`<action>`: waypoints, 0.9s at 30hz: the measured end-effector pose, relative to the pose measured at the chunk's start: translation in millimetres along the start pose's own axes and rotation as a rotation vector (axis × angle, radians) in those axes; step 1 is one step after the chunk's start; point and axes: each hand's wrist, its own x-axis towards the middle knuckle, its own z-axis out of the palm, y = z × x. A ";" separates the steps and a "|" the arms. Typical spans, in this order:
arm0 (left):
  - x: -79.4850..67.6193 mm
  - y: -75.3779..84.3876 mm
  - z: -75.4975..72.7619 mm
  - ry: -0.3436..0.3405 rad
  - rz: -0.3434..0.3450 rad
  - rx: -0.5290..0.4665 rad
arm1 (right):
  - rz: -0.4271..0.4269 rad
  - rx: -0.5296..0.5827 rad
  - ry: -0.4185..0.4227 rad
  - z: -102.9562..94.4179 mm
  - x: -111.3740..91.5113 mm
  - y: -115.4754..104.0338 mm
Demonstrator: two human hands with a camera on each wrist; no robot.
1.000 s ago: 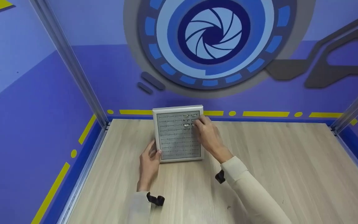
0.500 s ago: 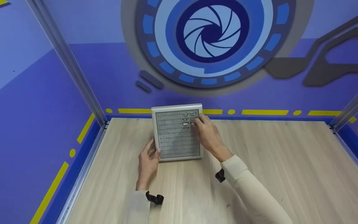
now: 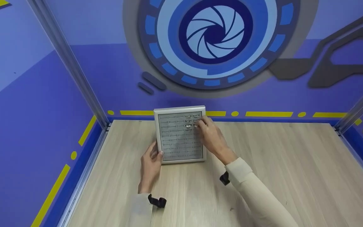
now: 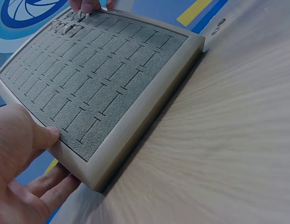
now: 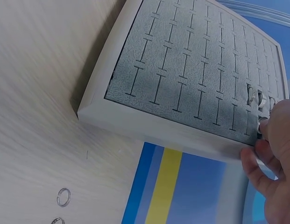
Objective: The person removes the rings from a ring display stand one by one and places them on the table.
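Observation:
A ring display tray [image 3: 181,138] with a pale frame and grey slotted foam stands tilted back near the rear wall. My left hand [image 3: 151,167] grips its lower left edge, with the thumb [image 4: 49,136] on the front of the frame and fingers behind. At the upper right of the foam, my right hand [image 3: 212,135] pinches a silver ring [image 5: 261,125] at a slot in the outermost column. The fingertips partly cover that ring. Several other rings sit in slots close by, among them a wide ring [image 5: 262,99] and a ring [image 5: 251,94].
On the wooden table [image 3: 279,157], right of the tray, lie a loose ring [image 5: 64,197] and a second ring [image 5: 57,220], cut off by the right wrist view's edge. A patterned blue wall [image 3: 115,75] rises behind the tray.
The head view has shifted slightly. Both hands keep their places on the tray and ring, with hardly any visible movement.

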 end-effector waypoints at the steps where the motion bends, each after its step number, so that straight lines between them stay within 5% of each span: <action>1: -0.1 -0.6 -0.1 0.001 0.003 0.002 | -0.005 0.005 0.002 0.2 -0.2 0.5; 27: 1.4 -1.6 0.9 0.013 0.009 0.010 | -0.089 0.080 0.083 -9.7 -6.2 9.4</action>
